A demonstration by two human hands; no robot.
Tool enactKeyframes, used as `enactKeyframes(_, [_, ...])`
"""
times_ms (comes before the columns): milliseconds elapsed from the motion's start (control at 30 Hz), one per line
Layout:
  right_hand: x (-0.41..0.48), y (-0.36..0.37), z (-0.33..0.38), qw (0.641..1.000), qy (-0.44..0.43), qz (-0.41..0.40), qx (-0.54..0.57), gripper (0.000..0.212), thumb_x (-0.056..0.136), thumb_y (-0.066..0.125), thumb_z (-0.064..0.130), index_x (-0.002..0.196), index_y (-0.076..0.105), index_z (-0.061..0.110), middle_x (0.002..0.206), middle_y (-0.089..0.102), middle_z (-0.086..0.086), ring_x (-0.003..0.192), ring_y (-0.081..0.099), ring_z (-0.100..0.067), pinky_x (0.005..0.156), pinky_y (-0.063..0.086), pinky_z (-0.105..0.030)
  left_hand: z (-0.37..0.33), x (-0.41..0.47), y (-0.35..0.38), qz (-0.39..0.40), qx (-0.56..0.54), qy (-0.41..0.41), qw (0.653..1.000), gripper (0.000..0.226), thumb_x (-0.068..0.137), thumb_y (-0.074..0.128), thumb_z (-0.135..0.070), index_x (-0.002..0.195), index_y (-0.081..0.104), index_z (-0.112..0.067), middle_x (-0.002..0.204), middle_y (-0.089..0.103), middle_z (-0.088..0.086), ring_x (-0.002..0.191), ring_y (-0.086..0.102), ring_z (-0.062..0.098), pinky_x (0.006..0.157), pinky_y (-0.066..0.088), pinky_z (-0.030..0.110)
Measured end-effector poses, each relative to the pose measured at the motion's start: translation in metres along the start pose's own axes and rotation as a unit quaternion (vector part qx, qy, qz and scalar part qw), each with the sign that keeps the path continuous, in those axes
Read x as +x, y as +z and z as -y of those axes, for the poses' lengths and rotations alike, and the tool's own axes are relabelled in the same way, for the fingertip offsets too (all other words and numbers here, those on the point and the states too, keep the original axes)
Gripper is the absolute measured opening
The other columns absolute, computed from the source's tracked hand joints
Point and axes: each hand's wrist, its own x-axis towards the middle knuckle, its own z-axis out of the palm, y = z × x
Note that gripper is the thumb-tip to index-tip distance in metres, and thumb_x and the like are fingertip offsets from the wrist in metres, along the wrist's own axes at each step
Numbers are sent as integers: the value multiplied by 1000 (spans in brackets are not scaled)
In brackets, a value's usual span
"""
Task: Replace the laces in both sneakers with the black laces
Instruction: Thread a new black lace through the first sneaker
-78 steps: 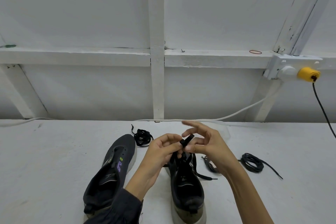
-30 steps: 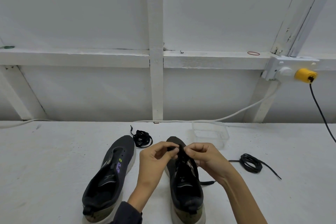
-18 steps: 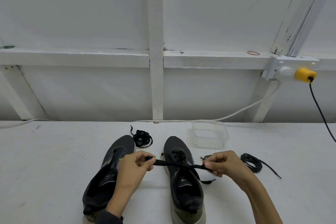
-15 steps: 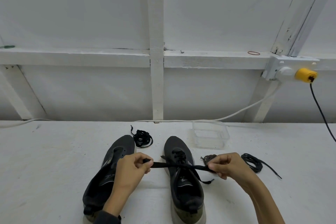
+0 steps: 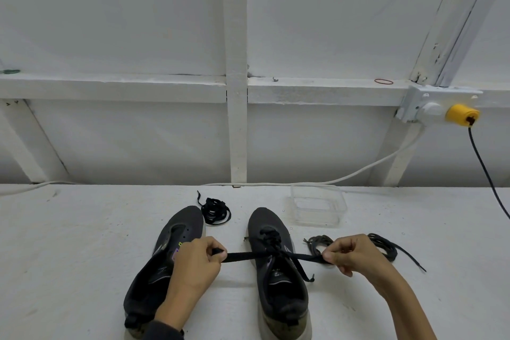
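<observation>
Head view: a white counter before a white wall. The left hand and the right hand each pinch one side of the black lace. The lace runs crosswise between them, taut over the sneaker, whose long axis points away from the person. I judge the knot is being tightened. The unlaced second sneaker is partly hidden by the left hand; a lace bundle lies beyond it, nearer this hand.

right sneaker: dark grey, olive-tan heel sole
left sneaker: dark grey, purple and yellow-green marks
lace: black, across right sneaker
tub: clear, beyond right sneaker
plug: yellow
table: white
</observation>
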Motion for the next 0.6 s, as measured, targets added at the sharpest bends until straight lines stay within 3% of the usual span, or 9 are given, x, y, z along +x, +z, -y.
enactKeyframes(67, [3, 3, -2, 1000, 4, 19, -13, 8, 78, 76, -3, 71, 74, -1, 57, 55, -13, 48, 48, -17, 47, 40, -25, 0, 2, 3, 47, 32, -1, 998, 21, 81, 72, -18, 67, 67, -33, 64, 67, -6, 63, 61, 4, 61, 46, 11])
enactKeyframes(167, [3, 7, -3, 993, 11, 99, -66, 8, 79, 78, 5, 72, 75, 7, 61, 61, -10, 55, 56, -15, 51, 44, -25, -1, 3, 6, 145, 79, 2, 986, 17, 77, 72, -26, 72, 63, -39, 81, 68, -13, 78, 63, 1, 78, 54, 24])
enactKeyframes(200, [2, 7, -3, 986, 9, 134, -94, 6, 79, 79, 12, 73, 77, 11, 67, 66, -10, 62, 59, -13, 55, 46, -25, -3, 3, 6, 176, 94, 10, 980, 19, 76, 72, -26, 83, 62, -41, 93, 65, -18, 88, 61, 0, 85, 53, 27])
enactKeyframes(267, [1, 6, -2, 979, -7, 160, -126, 7, 78, 80, 26, 79, 79, 19, 85, 72, -10, 74, 62, -8, 64, 49, -24, -3, 4, 9, 213, 78, 37, 973, 45, 76, 70, -21, 112, 54, -42, 121, 48, -24, 113, 48, 0, 96, 44, 26])
enactKeyframes(333, [1, 7, 0, 988, -22, 109, -105, 11, 80, 79, 33, 87, 79, 24, 95, 74, -4, 81, 64, -6, 72, 50, -21, -10, 7, 12, 202, -10, 63, 977, 61, 80, 66, -12, 131, 46, -38, 136, 35, -23, 128, 33, 0, 104, 30, 19])
enactKeyframes(433, [7, 21, 4, 998, -46, 27, -41, 18, 89, 66, 36, 105, 74, 30, 103, 73, 12, 98, 65, 1, 83, 48, -16, -25, 9, 24, 175, -107, 127, 970, 52, 93, 61, -20, 138, 43, -37, 146, 27, -25, 136, 22, -7, 105, 17, 8])
enactKeyframes(533, [13, 51, 1, 997, -73, -6, -9, 28, 93, 58, 40, 120, 65, 33, 123, 64, 19, 113, 54, 9, 88, 41, -10, -34, 4, 43, 168, -157, 138, 963, 32, 99, 51, -35, 131, 53, -38, 145, 38, -24, 135, 30, -10, 108, 22, 8])
enactKeyframes(600, [14, 70, -6, 997, -80, -12, 17, 37, 92, 56, 44, 128, 58, 35, 133, 55, 21, 121, 47, 9, 94, 37, -10, -38, -5, 55, 102, -193, 131, 967, 23, 99, 50, -35, 117, 65, -34, 129, 57, -23, 124, 47, -7, 105, 36, 15])
